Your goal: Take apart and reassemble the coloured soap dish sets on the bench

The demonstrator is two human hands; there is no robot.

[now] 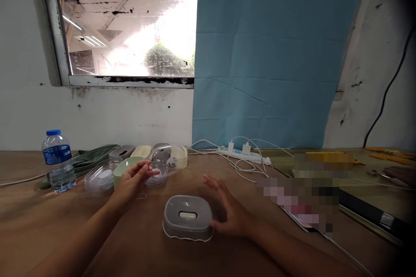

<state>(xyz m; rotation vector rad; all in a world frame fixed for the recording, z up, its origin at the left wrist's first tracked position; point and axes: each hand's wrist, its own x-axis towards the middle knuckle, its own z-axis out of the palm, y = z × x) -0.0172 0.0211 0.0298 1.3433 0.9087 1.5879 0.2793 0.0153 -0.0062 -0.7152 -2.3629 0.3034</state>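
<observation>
Right hand (232, 210) is the closer one here: fingers spread, thumb tip overlapping the right end of the grey oval box (188, 226), though I can't tell if it's actually touching. Box sits flat on the brown table (139, 242), slotted top up, long axis running roughly left-right, so one short end faces that palm. From the left hand (134, 177) it's off to the right and nearer the person, with bare tabletop in between. That left hand is up by the green container (122, 169) and clear tubs (100, 177), fingertips bunched close; no clue if they're pinching anything, too blurry.
</observation>
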